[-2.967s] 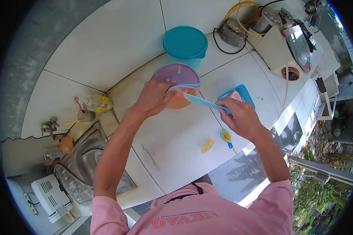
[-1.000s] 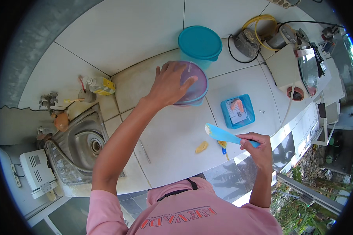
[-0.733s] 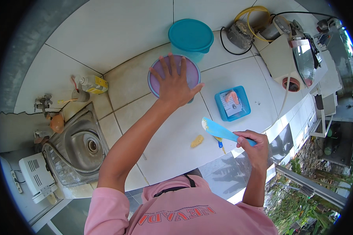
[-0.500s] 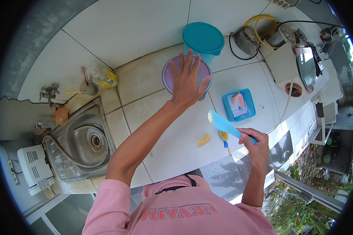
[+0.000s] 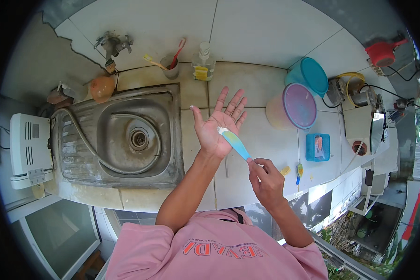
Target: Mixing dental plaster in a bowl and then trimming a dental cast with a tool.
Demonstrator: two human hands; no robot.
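My left hand (image 5: 210, 130) is turned palm up with its fingers spread, over the counter just right of the sink. Across its palm lies the tip of a light-blue knife (image 5: 238, 147), with a whitish smear or bit showing where they meet. My right hand (image 5: 268, 184) grips the knife at its handle end, which the fingers mostly hide. Beyond my right hand, a small yellow piece (image 5: 285, 171) rests on the counter near a blue-handled peeler-like tool (image 5: 299, 170).
A steel sink (image 5: 172, 140) with a hose fills the left. Behind my left hand stand a pump bottle (image 5: 204, 63) and a cup of toothbrushes (image 5: 170, 68). To the right are a purple-lidded tub (image 5: 300, 106), a teal-lidded tub (image 5: 314, 77) and a blue basket (image 5: 318, 148).
My view has swung left toward the sink. My left hand has left the purple lid and turned palm up. My right hand has brought the knife's tip to the left palm.
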